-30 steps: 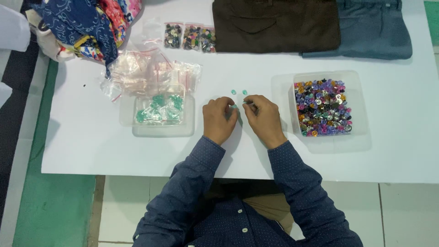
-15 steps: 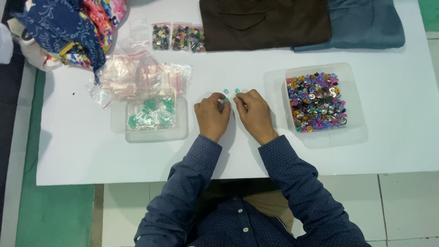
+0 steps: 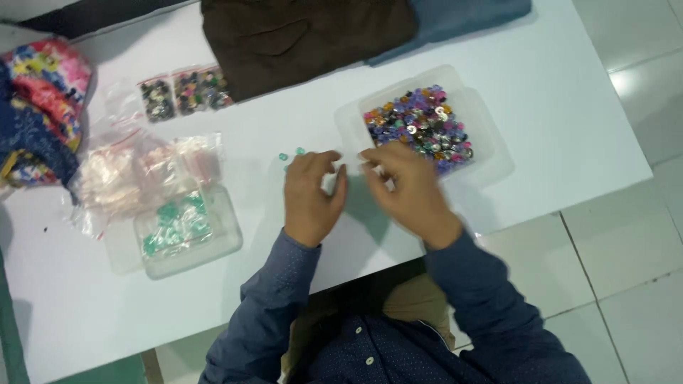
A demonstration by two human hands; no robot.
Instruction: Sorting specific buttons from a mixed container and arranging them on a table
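Observation:
My left hand (image 3: 311, 198) rests on the white table (image 3: 569, 107) with fingers curled towards the thumb; something pale may sit between them, too small to make out. Two small green buttons (image 3: 292, 153) lie just beyond its fingertips. My right hand (image 3: 409, 188) is blurred, its fingers spread. It is a little apart from the left hand, at the near left corner of a clear tray (image 3: 491, 153) holding mixed coloured buttons (image 3: 420, 128).
A clear tray of green buttons (image 3: 174, 226) sits at the left, with crumpled plastic bags (image 3: 128, 174) behind it. Two small bags of buttons (image 3: 181, 92) lie further back. Brown cloth (image 3: 306, 35) and blue cloth (image 3: 455, 18) lie along the far edge; colourful fabric (image 3: 39, 99) is piled far left.
My hands, pressed together a second ago, have come apart. The right hand has shifted towards the mixed-button tray. The camera has swung, so the table now looks tilted.

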